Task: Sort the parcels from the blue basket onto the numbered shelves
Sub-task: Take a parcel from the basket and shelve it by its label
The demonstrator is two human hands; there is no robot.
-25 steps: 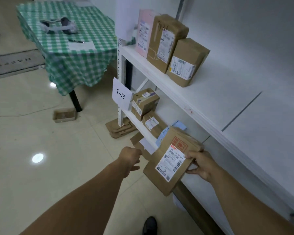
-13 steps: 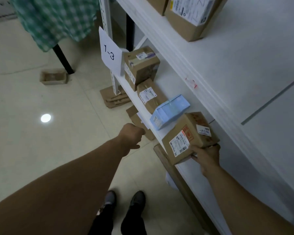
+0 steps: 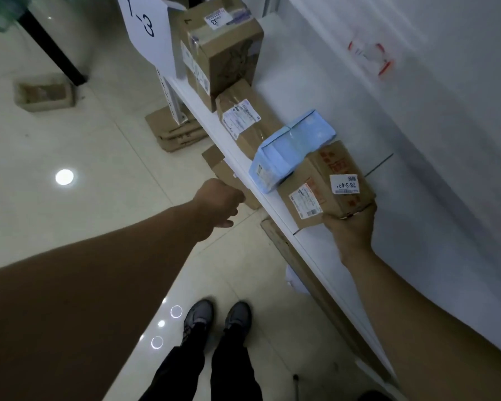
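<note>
Brown parcel (image 3: pixel 327 186) now sits on the white shelf (image 3: pixel 275 91), pushed further in than half a second ago. It is tight against the blue parcel (image 3: pixel 289 151), which overlaps its far top corner. Right hand (image 3: pixel 349 230) still grips the parcel's near end, fingers curled round it, tips hidden. Left hand (image 3: pixel 219 202) is unchanged: fingers curled into a fist, holding nothing, just off the shelf's front edge. 1-3 tag (image 3: pixel 149 30) hangs at the shelf's far end.
</note>
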